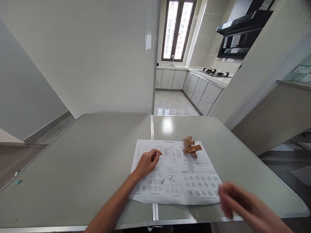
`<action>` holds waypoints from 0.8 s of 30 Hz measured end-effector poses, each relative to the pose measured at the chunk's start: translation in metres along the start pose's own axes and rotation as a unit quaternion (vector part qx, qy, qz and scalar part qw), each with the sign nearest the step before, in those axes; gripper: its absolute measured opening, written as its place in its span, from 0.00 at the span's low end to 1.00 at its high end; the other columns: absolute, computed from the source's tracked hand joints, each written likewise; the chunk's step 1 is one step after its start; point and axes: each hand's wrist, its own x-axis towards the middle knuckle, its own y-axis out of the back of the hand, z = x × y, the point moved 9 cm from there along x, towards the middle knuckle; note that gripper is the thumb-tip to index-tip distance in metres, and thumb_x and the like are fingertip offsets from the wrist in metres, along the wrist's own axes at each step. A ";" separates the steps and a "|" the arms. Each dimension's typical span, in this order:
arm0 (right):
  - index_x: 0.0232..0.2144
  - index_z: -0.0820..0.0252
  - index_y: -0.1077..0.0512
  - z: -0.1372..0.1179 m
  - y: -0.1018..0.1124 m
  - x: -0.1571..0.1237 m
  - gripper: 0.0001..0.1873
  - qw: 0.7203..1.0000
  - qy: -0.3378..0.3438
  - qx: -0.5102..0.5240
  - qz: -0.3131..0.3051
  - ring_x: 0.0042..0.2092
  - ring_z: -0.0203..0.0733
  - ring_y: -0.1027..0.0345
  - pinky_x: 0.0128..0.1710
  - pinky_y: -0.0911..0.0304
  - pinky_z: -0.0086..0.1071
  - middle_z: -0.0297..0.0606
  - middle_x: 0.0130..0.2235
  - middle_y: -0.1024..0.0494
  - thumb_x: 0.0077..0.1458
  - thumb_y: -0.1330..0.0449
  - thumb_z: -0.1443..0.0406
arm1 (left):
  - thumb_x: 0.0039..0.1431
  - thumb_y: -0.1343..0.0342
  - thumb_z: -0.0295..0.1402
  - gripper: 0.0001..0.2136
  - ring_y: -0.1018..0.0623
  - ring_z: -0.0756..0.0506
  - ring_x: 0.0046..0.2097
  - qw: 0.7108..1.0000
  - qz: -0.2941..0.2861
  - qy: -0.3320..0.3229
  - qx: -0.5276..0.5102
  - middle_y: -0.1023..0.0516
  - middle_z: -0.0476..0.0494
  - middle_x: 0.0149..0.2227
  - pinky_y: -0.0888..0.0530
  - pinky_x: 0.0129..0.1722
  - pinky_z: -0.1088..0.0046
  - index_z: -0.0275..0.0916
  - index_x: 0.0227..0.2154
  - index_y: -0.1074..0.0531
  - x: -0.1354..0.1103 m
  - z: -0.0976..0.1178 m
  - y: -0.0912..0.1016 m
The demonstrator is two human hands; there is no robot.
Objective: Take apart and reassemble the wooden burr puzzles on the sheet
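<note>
A printed sheet of paper [175,168] with rows of small diagrams lies on the table. My left hand [148,162] rests on its left part, fingers curled in loosely, and no object shows in them. Two small wooden interlocking puzzles [191,149], built of notched sticks, stand close together on the sheet's upper right, apart from both hands. At the lower right, my right hand [235,200] is smeared by motion near the sheet's corner. Its fingers are too blurred to make out, and I see nothing held there.
The pale folding table [97,174] has a metal seam down its middle and a metal-trimmed edge. A small teal piece [18,182] lies near its left edge. Beyond stand a white wall [97,58] and a kitchen with cabinets [201,90] and a gas stove [215,72].
</note>
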 end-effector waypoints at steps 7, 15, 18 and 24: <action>0.56 0.56 0.29 -0.070 0.039 0.093 0.28 0.927 0.177 -0.119 0.307 0.37 0.45 0.23 0.33 0.25 0.40 0.51 0.59 0.29 0.66 0.46 0.45 | 0.71 0.51 0.44 0.16 0.42 0.51 0.25 1.000 0.015 0.016 -0.012 0.40 0.55 0.23 0.42 0.26 0.74 0.39 0.40 0.24 0.007 -0.007 0.003; 0.61 0.55 0.33 -0.018 0.012 0.141 0.29 0.949 0.134 -0.126 0.255 0.31 0.41 0.25 0.39 0.27 0.44 0.50 0.62 0.29 0.65 0.42 0.48 | 0.71 0.51 0.45 0.16 0.40 0.50 0.26 0.999 0.038 0.037 0.002 0.41 0.55 0.23 0.42 0.28 0.74 0.39 0.41 0.24 0.009 -0.014 0.008; 0.54 0.56 0.28 -0.019 0.006 0.137 0.23 0.943 0.146 -0.114 0.276 0.29 0.40 0.26 0.37 0.28 0.42 0.47 0.57 0.25 0.64 0.41 0.50 | 0.71 0.50 0.45 0.16 0.41 0.50 0.26 0.998 0.046 0.035 0.004 0.42 0.55 0.23 0.43 0.28 0.73 0.39 0.40 0.24 0.009 -0.014 0.011; 0.46 0.57 0.25 -0.020 -0.009 0.116 0.16 0.933 0.199 -0.072 0.290 0.33 0.43 0.24 0.36 0.29 0.39 0.46 0.51 0.21 0.67 0.45 0.54 | 0.68 0.47 0.44 0.14 0.39 0.50 0.27 0.998 0.055 0.018 -0.002 0.39 0.55 0.24 0.42 0.28 0.74 0.39 0.39 0.24 0.008 -0.008 0.012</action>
